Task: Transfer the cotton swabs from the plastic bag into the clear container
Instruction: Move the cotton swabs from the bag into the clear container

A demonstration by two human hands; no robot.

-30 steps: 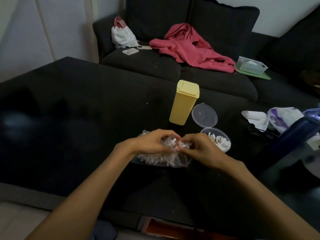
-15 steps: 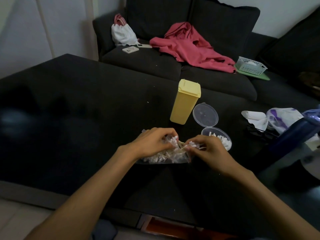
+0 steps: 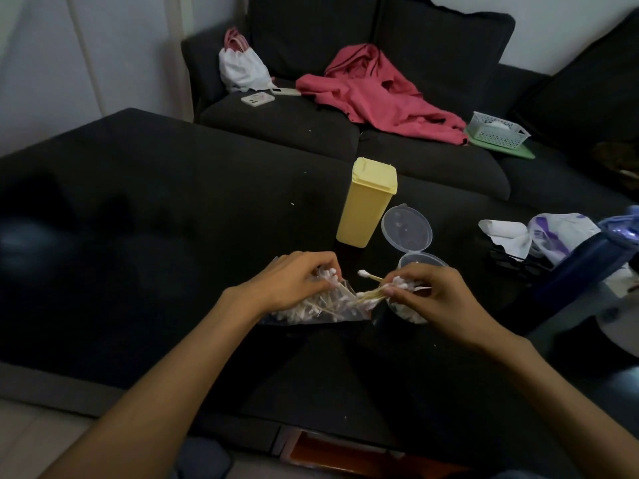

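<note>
The room is dim and the picture murky, with soft light on the pale wall (image 3: 41, 63) from ten to twelve o'clock. The dark tabletop (image 3: 138, 236) swallows detail, showing a faint bluish glare patch at nine o'clock. Straight edges bow toward the corners. The hands cast only weak, diffuse shadows at six o'clock.

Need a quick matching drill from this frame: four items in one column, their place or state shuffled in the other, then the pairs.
1. yellow container
2. clear lid
3. plastic bag
4. pink garment

a. draped on the sofa
b. pinned under the left hand
c. flipped open, hinged to the clear container
d. upright, lid shut

Pairs: 1-d, 2-c, 3-b, 4-a
</note>
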